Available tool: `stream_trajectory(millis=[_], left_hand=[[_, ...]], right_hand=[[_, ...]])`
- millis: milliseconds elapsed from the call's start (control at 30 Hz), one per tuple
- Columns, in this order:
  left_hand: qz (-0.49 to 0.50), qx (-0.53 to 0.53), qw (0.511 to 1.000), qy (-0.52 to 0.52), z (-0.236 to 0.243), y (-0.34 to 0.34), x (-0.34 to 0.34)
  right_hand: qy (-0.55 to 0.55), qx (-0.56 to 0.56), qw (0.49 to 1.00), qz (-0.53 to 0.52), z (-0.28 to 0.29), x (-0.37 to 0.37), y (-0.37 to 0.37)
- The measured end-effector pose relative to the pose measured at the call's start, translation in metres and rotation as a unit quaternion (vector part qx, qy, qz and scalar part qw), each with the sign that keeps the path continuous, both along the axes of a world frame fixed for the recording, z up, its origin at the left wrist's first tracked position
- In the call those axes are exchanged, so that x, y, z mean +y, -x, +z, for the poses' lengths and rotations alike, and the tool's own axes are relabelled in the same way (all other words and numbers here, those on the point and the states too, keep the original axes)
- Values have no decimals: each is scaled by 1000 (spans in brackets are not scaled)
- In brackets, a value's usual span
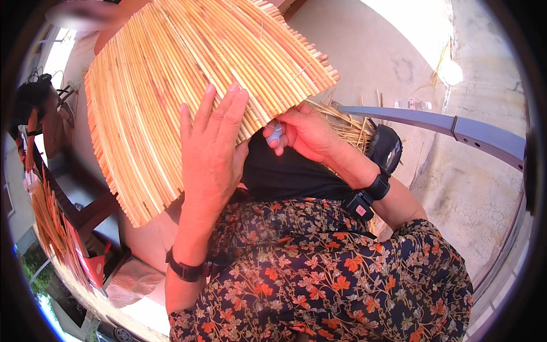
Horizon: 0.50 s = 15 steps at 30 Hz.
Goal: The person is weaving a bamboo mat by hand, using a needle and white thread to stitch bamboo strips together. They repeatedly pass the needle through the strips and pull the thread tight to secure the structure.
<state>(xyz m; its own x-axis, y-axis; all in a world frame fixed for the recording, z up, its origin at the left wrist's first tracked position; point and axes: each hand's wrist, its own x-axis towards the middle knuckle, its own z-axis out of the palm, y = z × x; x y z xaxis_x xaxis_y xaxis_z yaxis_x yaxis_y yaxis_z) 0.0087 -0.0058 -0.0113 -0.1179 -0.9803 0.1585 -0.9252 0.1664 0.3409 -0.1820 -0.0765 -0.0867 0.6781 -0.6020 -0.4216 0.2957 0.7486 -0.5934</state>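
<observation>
Nearest the camera, your floral shirt (319,279) spreads below a stitched mat of straw-coloured stalks (154,102), which stands tilted over your black-clad lap (285,171). The mat lies ahead of both hands, mostly forward and left of the right one, its stalks slanting from upper left toward lower right. Your left hand (213,137) rests flat on its face, fingers extended; your right hand (313,130), nearer the right-hand corner, curls narrowly at the near edge, a pale grey covering (274,134) on one finger. Whether it pinches stalk or thread cannot be told. Pale floor (387,62) extends past the mat's right edge; loose stalks (354,130) and a grey metal bar (410,115) bound your right wrist's side.
</observation>
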Motion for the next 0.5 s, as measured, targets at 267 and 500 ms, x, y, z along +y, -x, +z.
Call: stream_trajectory(millis=[267,500], left_hand=[[0,-35,999,-8,4,1,-2],[-4,-68,997,23,-5,0,-1]], right_hand=[[-86,-147,979,-116,-25,2,8],[-191,-107,947,-234,9,-4,-21]])
